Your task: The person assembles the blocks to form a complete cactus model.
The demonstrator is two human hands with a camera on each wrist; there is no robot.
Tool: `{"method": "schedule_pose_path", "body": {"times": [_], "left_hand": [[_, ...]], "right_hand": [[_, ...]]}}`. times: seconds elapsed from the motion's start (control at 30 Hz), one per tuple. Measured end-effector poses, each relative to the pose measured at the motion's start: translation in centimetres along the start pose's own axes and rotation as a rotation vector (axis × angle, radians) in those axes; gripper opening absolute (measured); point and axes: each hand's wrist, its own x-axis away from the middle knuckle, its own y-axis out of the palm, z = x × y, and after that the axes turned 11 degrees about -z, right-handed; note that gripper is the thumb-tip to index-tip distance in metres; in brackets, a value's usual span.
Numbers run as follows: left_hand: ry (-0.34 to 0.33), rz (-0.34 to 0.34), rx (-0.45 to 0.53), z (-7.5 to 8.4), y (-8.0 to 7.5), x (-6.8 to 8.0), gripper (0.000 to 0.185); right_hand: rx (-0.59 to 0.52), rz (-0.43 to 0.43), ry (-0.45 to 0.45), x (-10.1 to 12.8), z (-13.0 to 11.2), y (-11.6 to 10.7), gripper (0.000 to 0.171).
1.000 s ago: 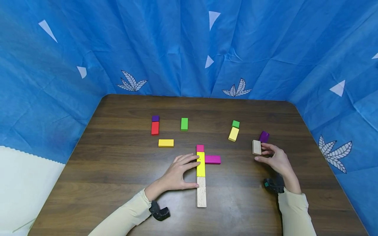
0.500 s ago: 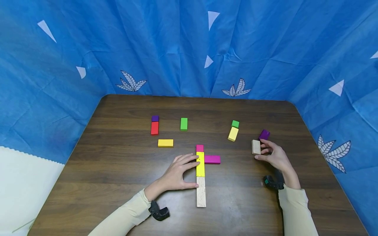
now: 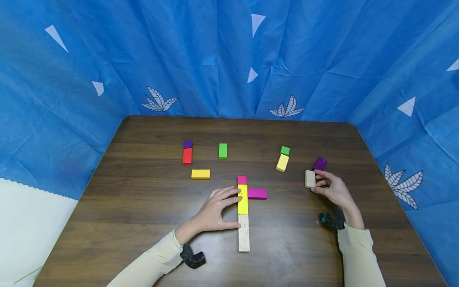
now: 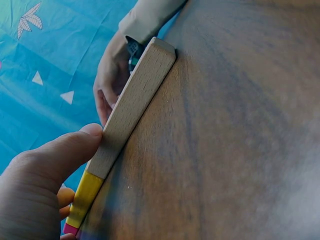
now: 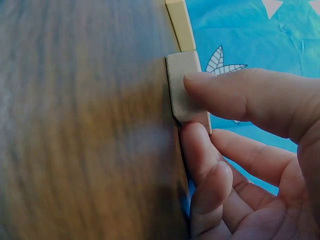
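A line of blocks lies at mid-table: a small pink block [image 3: 242, 179], a yellow block [image 3: 242, 199] and a long plain wooden block [image 3: 244, 233], with a magenta block [image 3: 257, 193] branching right. My left hand [image 3: 233, 209] lies flat beside the line. Its straight fingers touch the yellow block [image 4: 85, 197] and its thumb [image 4: 65, 155] presses the long wooden block [image 4: 132, 105]. My right hand [image 3: 315, 182] pinches a small plain wooden block [image 3: 310, 178] that stands on the table. In the right wrist view the thumb lies over this small block [image 5: 182, 90] and the fingers sit against its side.
A purple block [image 3: 320, 163] lies just behind the right hand. Farther back are a pale yellow block [image 3: 282, 162] with a green cube [image 3: 285, 150], a green block [image 3: 222, 151], a red block [image 3: 187, 156] with a purple cube [image 3: 187, 144], and an orange-yellow block [image 3: 200, 174]. Blue cloth surrounds the table [image 3: 143, 223].
Almost nothing has changed. The right hand has settled slightly closer round the small wooden block. The left hand and the other blocks have stayed in place.
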Motion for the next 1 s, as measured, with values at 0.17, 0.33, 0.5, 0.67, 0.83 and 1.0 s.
{"method": "schedule_pose_path", "body": {"times": [0.17,0.33,0.5,0.67,0.83,1.0], "left_hand": [[-0.002,-0.003,-0.005,-0.04,0.03,0.02,0.071],[0.003,0.003,-0.007,-0.09,0.06,0.01,0.072],[0.004,0.0,-0.006,-0.12,0.08,-0.02,0.072],[0.0,-0.003,-0.005,-0.09,0.05,-0.01,0.072],[-0.004,-0.008,-0.012,-0.12,0.11,-0.03,0.072],[-0.003,-0.007,-0.016,-0.14,0.16,-0.01,0.072]], "right_hand": [[-0.006,0.011,0.002,-0.05,0.24,0.23,0.064],[-0.013,0.033,-0.006,0.02,0.42,0.52,0.063],[-0.014,0.062,-0.022,0.18,0.43,0.67,0.063],[-0.015,0.087,-0.02,0.11,0.73,0.81,0.063],[-0.014,0.104,-0.007,0.02,1.01,0.92,0.063],[-0.016,0.108,0.02,0.2,0.79,0.95,0.067]]}}
